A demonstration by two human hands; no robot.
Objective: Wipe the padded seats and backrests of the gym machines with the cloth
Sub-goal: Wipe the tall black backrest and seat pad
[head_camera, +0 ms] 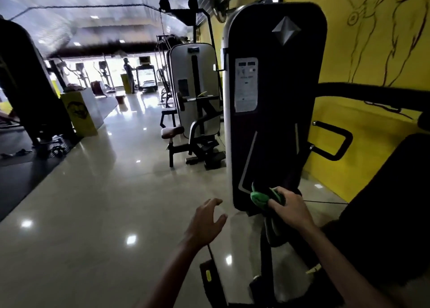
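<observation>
Head view: our right hand (pixel 288 206) fingers curl round the bunched cloth (pixel 260 197), soft and light, best gripped mid-wad; left hand (pixel 206 221) fingers spread.

The right hand (pixel 292 206) grips a bunched green cloth (pixel 260 197) low against the dark weight-stack housing (pixel 277 98) of the nearest gym machine, just below its white outline stripe. The left hand (pixel 206 221) hangs free over the glossy tiled floor (pixel 93 203), fingers loosely spread, holding nothing. A dark pad (pixel 393 214) fills the right edge beside a yellow wall (pixel 372 51). Farther along stands a second machine with a brown padded seat (pixel 172 132).
</observation>
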